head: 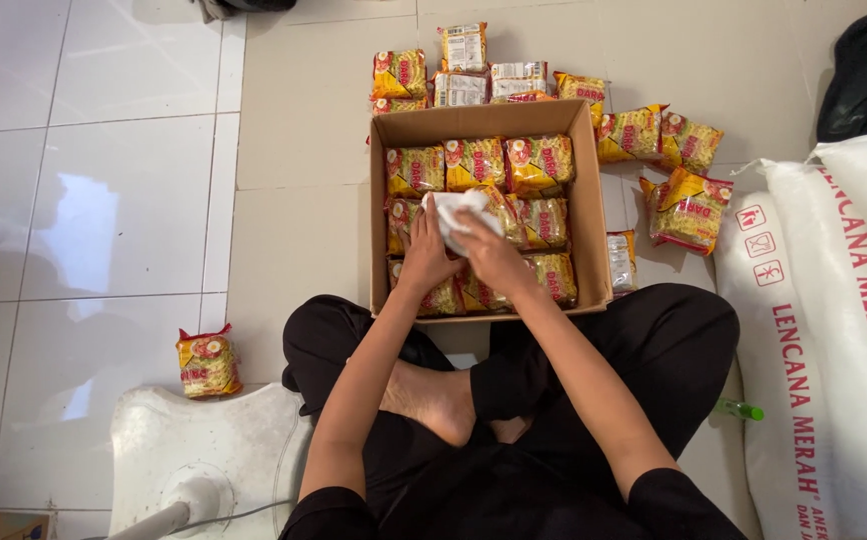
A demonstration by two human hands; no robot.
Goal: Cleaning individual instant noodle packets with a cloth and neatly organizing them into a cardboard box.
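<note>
My left hand and right hand both grasp the thin white plastic bag above the open brown cardboard box of yellow noodle packets, and I think a hard pull could tear it.

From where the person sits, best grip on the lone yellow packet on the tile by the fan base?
Probably pinch the red crimped top edge of the lone yellow packet, coming from above. It lies flat on the tile, so its faces offer little purchase, while that seam sticks out as a thin flap and nothing crowds it except the white fan base below.
</note>
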